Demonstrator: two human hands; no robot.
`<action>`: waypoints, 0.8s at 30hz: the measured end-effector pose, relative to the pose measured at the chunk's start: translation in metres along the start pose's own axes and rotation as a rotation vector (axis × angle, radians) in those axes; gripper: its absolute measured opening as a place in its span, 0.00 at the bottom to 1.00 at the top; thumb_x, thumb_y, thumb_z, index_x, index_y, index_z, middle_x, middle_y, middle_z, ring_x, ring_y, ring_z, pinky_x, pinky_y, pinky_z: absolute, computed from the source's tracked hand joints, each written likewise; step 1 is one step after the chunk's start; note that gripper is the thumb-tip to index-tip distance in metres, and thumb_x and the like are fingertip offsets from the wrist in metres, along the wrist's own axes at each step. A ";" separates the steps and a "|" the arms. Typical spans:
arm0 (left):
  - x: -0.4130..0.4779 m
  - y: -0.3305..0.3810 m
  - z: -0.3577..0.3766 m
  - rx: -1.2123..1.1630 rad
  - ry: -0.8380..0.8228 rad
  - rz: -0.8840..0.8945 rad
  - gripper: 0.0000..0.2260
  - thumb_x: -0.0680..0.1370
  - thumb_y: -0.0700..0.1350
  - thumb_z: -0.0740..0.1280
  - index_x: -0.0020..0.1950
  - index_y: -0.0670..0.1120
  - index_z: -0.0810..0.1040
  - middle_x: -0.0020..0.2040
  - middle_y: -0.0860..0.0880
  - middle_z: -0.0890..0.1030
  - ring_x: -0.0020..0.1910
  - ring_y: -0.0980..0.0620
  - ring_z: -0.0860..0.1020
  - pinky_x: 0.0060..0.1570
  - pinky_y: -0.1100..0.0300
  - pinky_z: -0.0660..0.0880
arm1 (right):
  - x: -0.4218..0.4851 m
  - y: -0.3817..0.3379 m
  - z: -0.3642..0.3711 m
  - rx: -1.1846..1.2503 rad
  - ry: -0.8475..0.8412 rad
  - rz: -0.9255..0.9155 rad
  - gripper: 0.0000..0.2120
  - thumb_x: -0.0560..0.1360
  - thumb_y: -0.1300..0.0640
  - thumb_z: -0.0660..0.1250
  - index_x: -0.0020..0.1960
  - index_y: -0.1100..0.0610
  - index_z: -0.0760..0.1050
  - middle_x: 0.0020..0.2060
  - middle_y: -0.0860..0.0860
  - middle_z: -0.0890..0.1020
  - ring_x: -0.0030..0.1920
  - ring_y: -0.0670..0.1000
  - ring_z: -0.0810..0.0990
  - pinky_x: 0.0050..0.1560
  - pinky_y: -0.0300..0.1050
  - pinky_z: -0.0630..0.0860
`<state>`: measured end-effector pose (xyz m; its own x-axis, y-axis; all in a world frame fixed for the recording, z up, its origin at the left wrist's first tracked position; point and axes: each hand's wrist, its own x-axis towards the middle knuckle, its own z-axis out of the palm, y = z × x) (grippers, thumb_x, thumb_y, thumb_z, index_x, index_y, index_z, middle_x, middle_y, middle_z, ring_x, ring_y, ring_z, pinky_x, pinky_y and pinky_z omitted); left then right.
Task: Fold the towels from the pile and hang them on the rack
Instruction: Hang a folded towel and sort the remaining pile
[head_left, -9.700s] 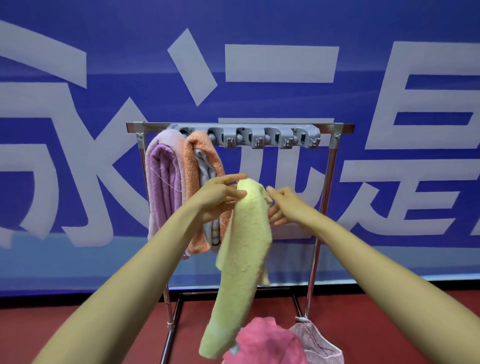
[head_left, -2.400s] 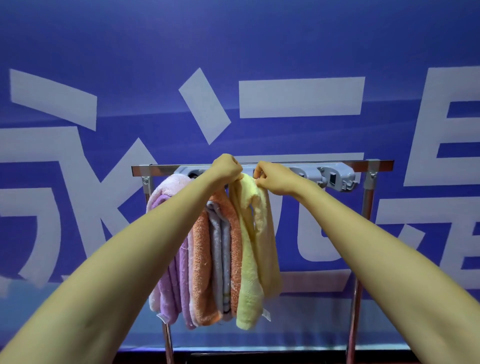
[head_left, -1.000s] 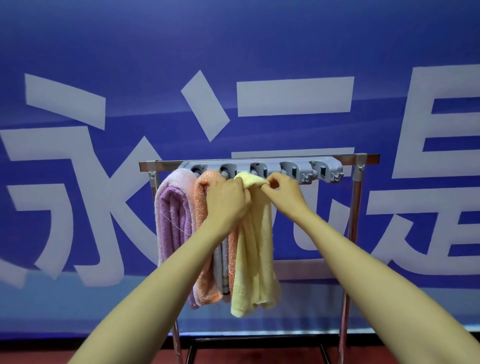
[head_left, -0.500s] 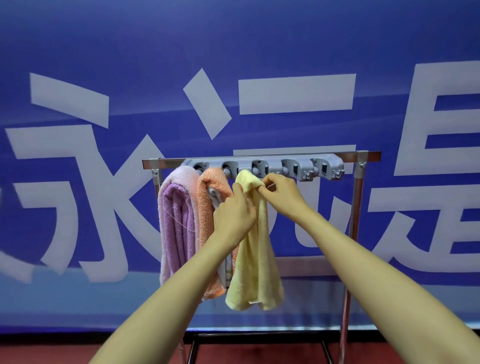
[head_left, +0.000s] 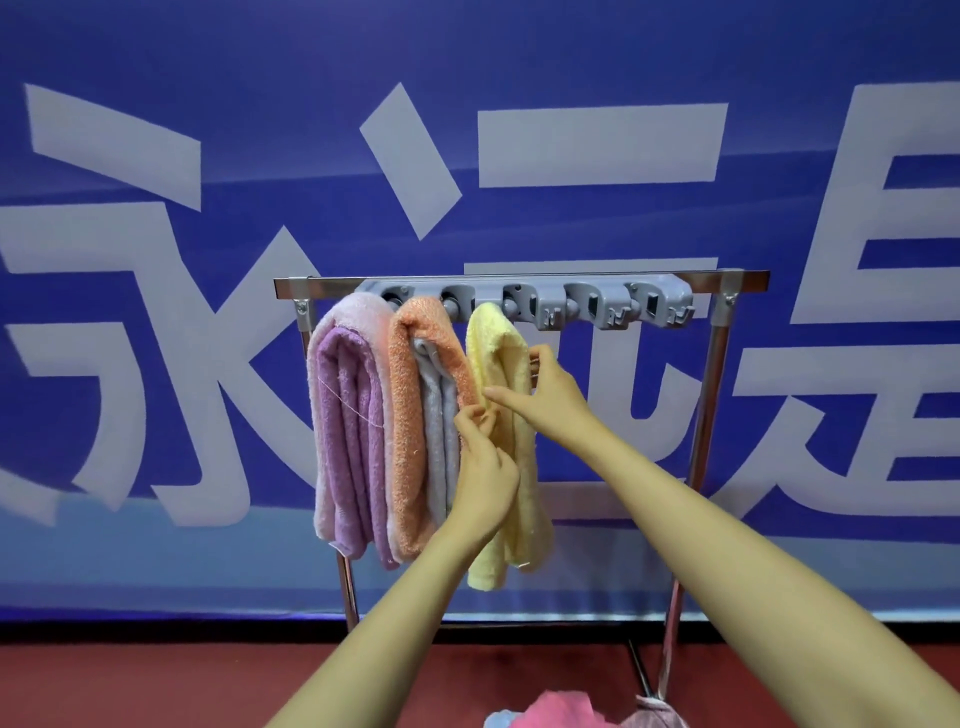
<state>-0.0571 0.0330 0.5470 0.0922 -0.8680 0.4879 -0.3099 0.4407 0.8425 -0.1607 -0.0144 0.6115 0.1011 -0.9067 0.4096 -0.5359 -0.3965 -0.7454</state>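
L hand & R hand fingers pinch yellow towel on rack, orange towel just beside, pile below.

The scene is lit by bright, diffuse light, and only soft shadows are cast in the folds of the yellow towel. A pale sheen is caught along the top bar of the rack. The white lettering of the banner is smeared toward the left edge and is bowed slightly by the wide lens. The pile at the bottom edge is rendered soft and unfocused.
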 end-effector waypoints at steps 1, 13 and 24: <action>-0.001 -0.001 0.001 -0.015 -0.021 -0.021 0.21 0.74 0.26 0.49 0.62 0.44 0.58 0.72 0.39 0.66 0.71 0.56 0.64 0.66 0.63 0.62 | 0.000 0.003 0.004 -0.024 -0.010 0.049 0.27 0.72 0.47 0.72 0.63 0.57 0.64 0.51 0.48 0.73 0.50 0.48 0.73 0.42 0.40 0.69; -0.016 -0.004 0.051 -0.036 -0.051 -0.179 0.30 0.78 0.37 0.59 0.74 0.39 0.45 0.67 0.50 0.59 0.61 0.59 0.63 0.57 0.70 0.59 | 0.005 0.031 -0.011 -0.079 0.151 -0.001 0.13 0.72 0.59 0.67 0.54 0.55 0.67 0.46 0.52 0.78 0.46 0.53 0.77 0.45 0.53 0.76; 0.011 -0.039 0.044 -0.070 -0.249 -0.220 0.32 0.74 0.34 0.63 0.73 0.41 0.48 0.69 0.57 0.58 0.66 0.71 0.61 0.64 0.74 0.61 | 0.013 0.038 -0.014 -0.086 0.084 -0.037 0.14 0.73 0.58 0.67 0.57 0.54 0.68 0.48 0.50 0.79 0.49 0.51 0.78 0.50 0.54 0.78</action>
<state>-0.0862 -0.0036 0.5093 -0.0873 -0.9695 0.2292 -0.2420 0.2438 0.9391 -0.1910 -0.0392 0.5962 0.0539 -0.8751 0.4810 -0.6037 -0.4122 -0.6824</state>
